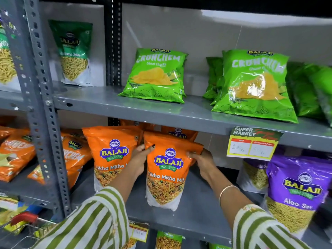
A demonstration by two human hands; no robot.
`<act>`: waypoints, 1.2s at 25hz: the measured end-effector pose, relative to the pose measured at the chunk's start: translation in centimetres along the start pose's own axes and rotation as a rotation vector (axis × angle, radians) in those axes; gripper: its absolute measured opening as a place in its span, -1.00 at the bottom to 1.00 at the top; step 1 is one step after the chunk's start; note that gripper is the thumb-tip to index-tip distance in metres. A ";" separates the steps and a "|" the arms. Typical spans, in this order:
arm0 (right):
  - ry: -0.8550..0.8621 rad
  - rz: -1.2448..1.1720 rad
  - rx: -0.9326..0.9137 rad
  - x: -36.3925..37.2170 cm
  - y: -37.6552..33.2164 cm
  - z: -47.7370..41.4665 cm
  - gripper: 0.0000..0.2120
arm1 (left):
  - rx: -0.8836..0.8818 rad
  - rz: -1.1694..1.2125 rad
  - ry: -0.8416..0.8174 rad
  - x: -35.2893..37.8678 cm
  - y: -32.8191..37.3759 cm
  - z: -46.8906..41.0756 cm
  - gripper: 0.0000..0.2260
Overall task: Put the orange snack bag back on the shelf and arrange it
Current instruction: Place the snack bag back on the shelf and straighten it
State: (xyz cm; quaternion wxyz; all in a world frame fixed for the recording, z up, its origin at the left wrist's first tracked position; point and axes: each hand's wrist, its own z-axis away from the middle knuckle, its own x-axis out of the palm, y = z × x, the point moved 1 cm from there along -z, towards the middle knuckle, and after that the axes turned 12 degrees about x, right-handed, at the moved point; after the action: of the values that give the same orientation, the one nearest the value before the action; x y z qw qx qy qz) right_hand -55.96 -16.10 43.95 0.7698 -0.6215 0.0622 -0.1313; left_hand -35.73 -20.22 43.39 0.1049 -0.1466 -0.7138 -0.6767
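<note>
An orange snack bag [168,169] labelled Tikha Mitha Mix stands upright on the grey middle shelf [199,212]. My left hand [141,159] grips its upper left edge, thumb on the front. My right hand [202,163] holds its upper right edge, fingers partly hidden behind the bag. A second orange bag of the same kind [111,155] stands just to the left, touching my left wrist. Another orange bag [177,133] shows behind the held one.
Green Crunchem bags [154,76] stand on the shelf above. Purple Aloo Sev bags [298,191] stand to the right. A price tag [253,143] hangs from the upper shelf's edge. A grey perforated upright [43,112] rises at left, with orange bags [16,153] beyond it.
</note>
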 end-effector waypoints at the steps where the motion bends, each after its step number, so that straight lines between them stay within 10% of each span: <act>1: 0.032 -0.004 -0.022 0.1 -0.3 -0.1 -0.50 | 0.008 -0.017 0.007 0.4 0.3 0.0 -0.66; 8: -0.116 0.268 0.239 -0.5 8.0 0.7 -0.24 | -0.253 -0.294 -0.215 -3.4 -6.1 3.9 -0.41; 17: -0.039 0.213 0.212 0.6 10.3 1.8 -0.43 | -0.256 -0.210 -0.183 -3.0 -9.5 3.7 -0.52; 21: -0.083 0.491 0.504 0.7 9.5 2.0 -0.49 | -0.300 -0.238 -0.207 -4.3 -10.0 3.8 -0.47; 25: -0.332 0.930 0.824 3.2 8.2 3.0 -0.70 | -0.365 -0.425 0.047 -9.0 -8.4 4.4 -0.55; 30: -0.379 0.898 0.503 12.8 9.0 2.1 -0.68 | -0.023 -0.803 0.429 -16.1 -4.0 2.6 -0.59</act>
State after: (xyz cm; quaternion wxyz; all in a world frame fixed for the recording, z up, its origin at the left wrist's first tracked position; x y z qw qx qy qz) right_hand -42.07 -15.94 36.55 0.8727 -0.3436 0.1483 0.3136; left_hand -21.98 -18.90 33.90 -0.0221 0.2842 -0.6688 -0.6866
